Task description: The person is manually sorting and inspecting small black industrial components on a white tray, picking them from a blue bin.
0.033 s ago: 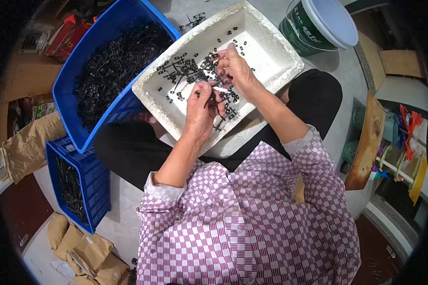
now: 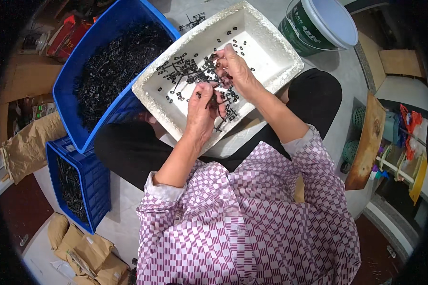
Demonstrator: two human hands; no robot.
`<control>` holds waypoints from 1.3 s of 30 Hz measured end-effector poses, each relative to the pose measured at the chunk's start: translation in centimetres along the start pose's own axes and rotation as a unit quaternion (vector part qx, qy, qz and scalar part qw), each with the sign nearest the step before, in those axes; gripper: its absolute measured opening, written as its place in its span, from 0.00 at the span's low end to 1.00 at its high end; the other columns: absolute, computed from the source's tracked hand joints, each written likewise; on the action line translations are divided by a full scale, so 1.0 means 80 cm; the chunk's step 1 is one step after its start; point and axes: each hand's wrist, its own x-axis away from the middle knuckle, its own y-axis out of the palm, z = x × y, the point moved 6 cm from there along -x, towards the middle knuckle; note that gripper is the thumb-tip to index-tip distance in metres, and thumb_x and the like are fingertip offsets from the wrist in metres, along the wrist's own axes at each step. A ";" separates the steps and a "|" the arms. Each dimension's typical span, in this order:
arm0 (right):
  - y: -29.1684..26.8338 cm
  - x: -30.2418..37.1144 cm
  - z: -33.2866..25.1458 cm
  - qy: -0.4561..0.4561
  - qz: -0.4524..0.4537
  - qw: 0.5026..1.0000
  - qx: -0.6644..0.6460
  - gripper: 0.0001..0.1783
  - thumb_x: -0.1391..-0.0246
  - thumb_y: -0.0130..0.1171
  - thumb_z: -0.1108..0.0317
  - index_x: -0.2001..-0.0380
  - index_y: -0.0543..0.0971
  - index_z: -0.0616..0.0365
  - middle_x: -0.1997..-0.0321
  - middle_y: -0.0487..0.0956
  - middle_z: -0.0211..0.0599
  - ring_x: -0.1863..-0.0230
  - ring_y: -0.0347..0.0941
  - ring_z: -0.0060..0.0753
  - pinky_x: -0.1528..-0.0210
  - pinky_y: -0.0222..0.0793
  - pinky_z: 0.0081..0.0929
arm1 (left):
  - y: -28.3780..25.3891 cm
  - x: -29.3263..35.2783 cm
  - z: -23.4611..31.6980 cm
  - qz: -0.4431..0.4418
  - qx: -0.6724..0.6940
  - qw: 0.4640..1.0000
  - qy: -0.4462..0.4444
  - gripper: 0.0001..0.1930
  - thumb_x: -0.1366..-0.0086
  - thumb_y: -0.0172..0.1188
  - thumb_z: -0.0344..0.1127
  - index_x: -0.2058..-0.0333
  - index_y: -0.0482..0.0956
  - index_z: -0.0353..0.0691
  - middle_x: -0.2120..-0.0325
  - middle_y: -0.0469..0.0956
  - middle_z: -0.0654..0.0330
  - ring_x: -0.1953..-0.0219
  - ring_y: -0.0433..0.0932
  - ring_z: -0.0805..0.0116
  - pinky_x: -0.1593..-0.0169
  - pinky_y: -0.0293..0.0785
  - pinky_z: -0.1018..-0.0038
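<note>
Presently, both bare hands work above a white foam box (image 2: 262,23), which sits at an angle in front of the seated person's crossed legs (image 2: 314,97). The left hand (image 2: 203,111) has its fingers curled in and its thumb pressed over the top, gripping a dark stick-like part (image 2: 211,100) over the near side of the box. The right hand (image 2: 238,72), just beside and slightly farther out, has bent fingers and a raised thumb, with small dark bits at its fingertips; whether it pinches one of them cannot be told. Under the hands, a tangle of black branched pieces (image 2: 190,76) lies on the box floor, with small black tabs scattered around it, some toward the far wall. To the left stands a large blue bin (image 2: 116,114) holding a heap of similar black pieces (image 2: 123,59); nearer the person is a smaller blue crate (image 2: 96,183), also containing black parts. More black pieces (image 2: 192,22) lie on the floor beyond the foam box. A green-and-white bucket (image 2: 303,29) stands off its far right corner. Brown paper packages (image 2: 91,249) rest at lower left.
</note>
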 end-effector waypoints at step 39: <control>-0.055 -0.027 0.001 -0.032 0.095 0.995 -0.014 0.10 0.45 0.51 0.63 0.75 0.72 0.57 0.77 0.69 0.27 0.75 0.63 0.20 0.79 0.54 0.14 | 0.010 -0.005 -0.012 -0.043 -0.152 0.985 -0.076 0.09 0.37 0.50 0.38 0.69 0.68 0.39 0.83 0.68 0.63 0.88 0.66 0.75 0.87 0.62 0.80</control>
